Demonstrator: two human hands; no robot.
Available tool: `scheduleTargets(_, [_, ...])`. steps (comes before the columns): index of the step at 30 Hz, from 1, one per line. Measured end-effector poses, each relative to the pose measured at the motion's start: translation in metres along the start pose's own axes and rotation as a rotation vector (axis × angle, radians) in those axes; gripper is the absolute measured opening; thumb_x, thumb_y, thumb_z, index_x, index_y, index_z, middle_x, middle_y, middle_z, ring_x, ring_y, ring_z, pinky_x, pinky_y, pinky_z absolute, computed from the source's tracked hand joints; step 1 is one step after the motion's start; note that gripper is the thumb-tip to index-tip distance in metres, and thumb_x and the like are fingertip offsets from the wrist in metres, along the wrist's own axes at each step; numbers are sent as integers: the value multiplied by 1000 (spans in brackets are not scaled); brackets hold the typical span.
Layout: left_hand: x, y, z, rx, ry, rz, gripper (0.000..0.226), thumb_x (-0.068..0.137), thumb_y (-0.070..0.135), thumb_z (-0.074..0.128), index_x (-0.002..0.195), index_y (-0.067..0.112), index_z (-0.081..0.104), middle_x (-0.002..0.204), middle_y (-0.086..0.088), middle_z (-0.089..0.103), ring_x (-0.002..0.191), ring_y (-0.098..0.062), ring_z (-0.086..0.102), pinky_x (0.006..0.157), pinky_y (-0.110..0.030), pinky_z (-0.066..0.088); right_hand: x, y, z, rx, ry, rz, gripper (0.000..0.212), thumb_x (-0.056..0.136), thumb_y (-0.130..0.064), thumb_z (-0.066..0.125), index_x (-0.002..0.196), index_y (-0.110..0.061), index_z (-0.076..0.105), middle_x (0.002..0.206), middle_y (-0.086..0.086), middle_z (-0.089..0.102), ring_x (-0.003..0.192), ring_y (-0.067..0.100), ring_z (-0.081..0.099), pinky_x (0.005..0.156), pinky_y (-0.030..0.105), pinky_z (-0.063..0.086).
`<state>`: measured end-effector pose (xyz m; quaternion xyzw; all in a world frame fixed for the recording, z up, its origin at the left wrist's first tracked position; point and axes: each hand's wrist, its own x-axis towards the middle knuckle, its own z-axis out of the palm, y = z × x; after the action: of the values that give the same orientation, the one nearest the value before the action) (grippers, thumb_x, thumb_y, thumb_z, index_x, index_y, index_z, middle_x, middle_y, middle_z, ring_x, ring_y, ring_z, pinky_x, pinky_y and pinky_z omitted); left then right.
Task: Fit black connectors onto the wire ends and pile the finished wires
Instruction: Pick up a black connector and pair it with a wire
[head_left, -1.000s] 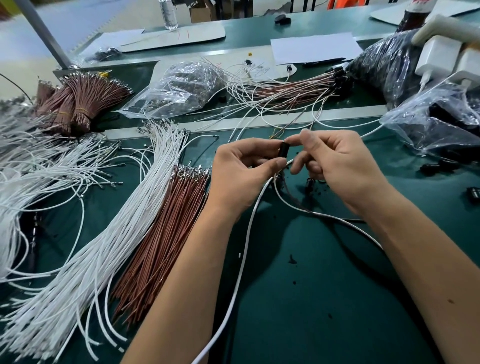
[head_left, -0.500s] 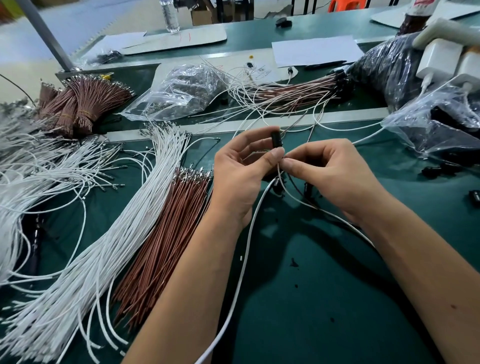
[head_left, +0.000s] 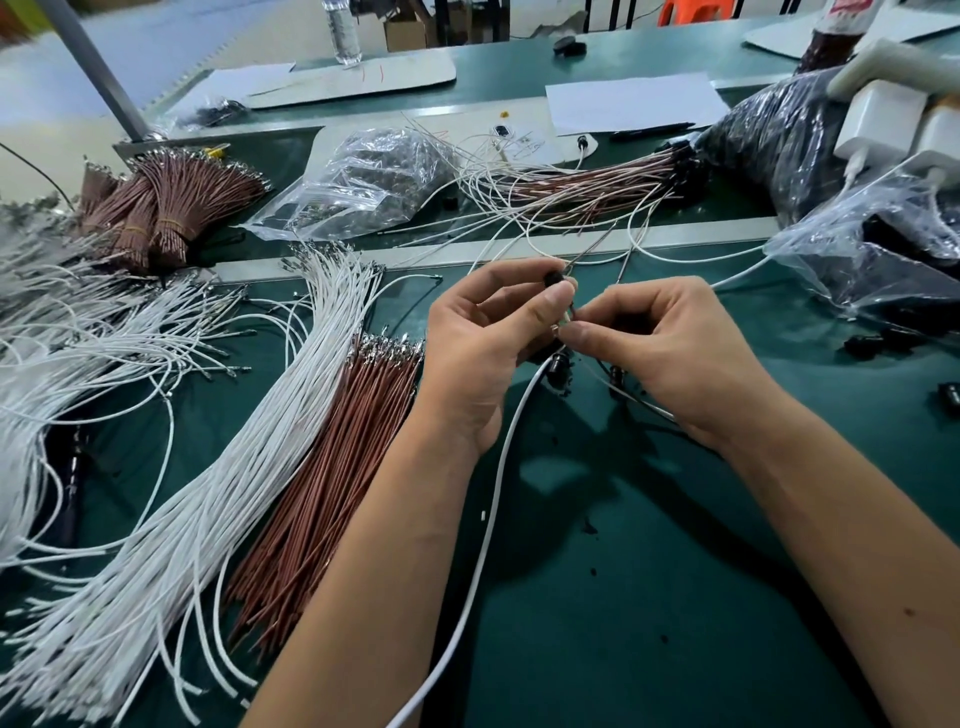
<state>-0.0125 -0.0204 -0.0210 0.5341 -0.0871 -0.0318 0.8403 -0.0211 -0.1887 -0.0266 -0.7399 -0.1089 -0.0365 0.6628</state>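
I see my left hand (head_left: 483, 332) pinching a black connector (head_left: 554, 279) between thumb and forefinger, held up over the green table (head_left: 649, 597) near the middle of the scene. The connector's long axis runs roughly upright, tipped a little toward the far side, so its open mouth seems to face down and to the right, toward my other hand. My right hand (head_left: 670, 353) sits just to the right and slightly nearer, thumb and forefinger pressed together on a thin wire end (head_left: 563, 325) that points up and left at the connector. The two sets of fingertips are almost touching, and the gap between the wire tip and the connector is too small and too hidden by my thumb for me to say whether the tip has entered.

What matters, I judge, is lining the wire up with the connector's axis: the right hand is the one to push, up and leftward, while the left only braces.

The loose stock lies to the left: a fan of white wires (head_left: 171, 467) and, beside it, a bundle of brown wires (head_left: 332, 467), both running from near left to far right. The finished pile (head_left: 587, 182), wires with black ends, lies beyond my hands on the far side, so the fitted wire will have to go forward and a little right.
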Motion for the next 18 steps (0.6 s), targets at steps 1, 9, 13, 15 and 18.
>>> scheduleTargets(1, [0, 0, 1, 16, 16, 20, 17, 82, -2, 75, 95, 8, 73, 88, -12, 73, 74, -19, 69, 75, -30, 58, 0, 0, 0, -8, 3, -2, 19, 74, -31, 85, 82, -14, 81, 80, 11, 78, 73, 17, 67, 72, 31, 52])
scheduleTargets(9, [1, -4, 1, 105, 1, 90, 22, 71, 1, 82, 88, 7, 70, 85, -11, 76, 79, -20, 72, 77, -32, 58, 0, 2, -1, 1, -14, -56, 17, 80, -34, 84, 81, -17, 80, 75, 1, 76, 72, 10, 64, 69, 25, 52])
scheduleTargets(13, [0, -4, 1, 131, 7, 91, 21, 74, -5, 81, 87, 7, 70, 86, -13, 76, 79, -21, 71, 77, -32, 58, 1, 3, -1, 14, -16, -62, 16, 82, -33, 84, 81, -18, 80, 76, 2, 76, 73, 10, 64, 70, 25, 53])
scheduleTargets(15, [0, -3, 1, 134, 13, 93, 21, 74, -5, 82, 86, 9, 70, 87, -15, 75, 80, -23, 70, 78, -35, 59, 1, 4, -2, 14, -15, -67, 15, 82, -33, 85, 81, -18, 81, 77, 0, 77, 73, 8, 65, 70, 22, 53])
scheduleTargets(18, [0, -3, 2, 144, 25, 102, 21, 74, -5, 82, 86, 8, 71, 86, -19, 74, 78, -27, 68, 82, -40, 59, 1, 4, -2, -8, -15, -70, 16, 80, -35, 85, 82, -20, 82, 78, 1, 77, 73, 8, 66, 70, 23, 54])
